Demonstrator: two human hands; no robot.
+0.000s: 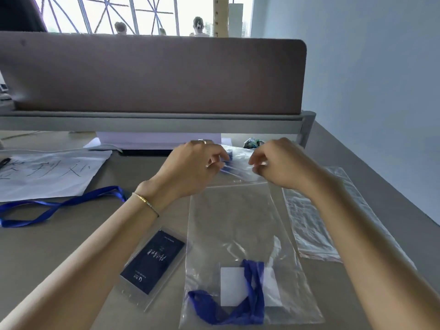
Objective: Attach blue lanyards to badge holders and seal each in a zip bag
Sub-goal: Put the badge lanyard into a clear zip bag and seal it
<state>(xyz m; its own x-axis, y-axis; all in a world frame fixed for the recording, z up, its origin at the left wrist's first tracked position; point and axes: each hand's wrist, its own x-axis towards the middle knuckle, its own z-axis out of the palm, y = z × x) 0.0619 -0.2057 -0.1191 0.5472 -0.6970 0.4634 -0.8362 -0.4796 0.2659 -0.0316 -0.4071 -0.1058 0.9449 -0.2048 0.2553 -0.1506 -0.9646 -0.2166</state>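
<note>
Clear zip bag (240, 236) mid-table near the front edge, badge holder (238, 285) and blue lanyard (252, 303) inside; left hand (190, 167) and right hand (281, 163) pinch its far top edge.

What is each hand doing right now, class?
Left hand: fingers pinch the top edge of the zip bag.
Right hand: fingers pinch the same edge.

On the surface (333, 144) a zip bag (240, 225) is lying with a badge holder (234, 285) and lanyard (252, 298) inside at its near end, a second badge holder (152, 267) sitting just left, another lanyard (52, 208) lying far left, and spare bags (314, 225) resting right.
</note>
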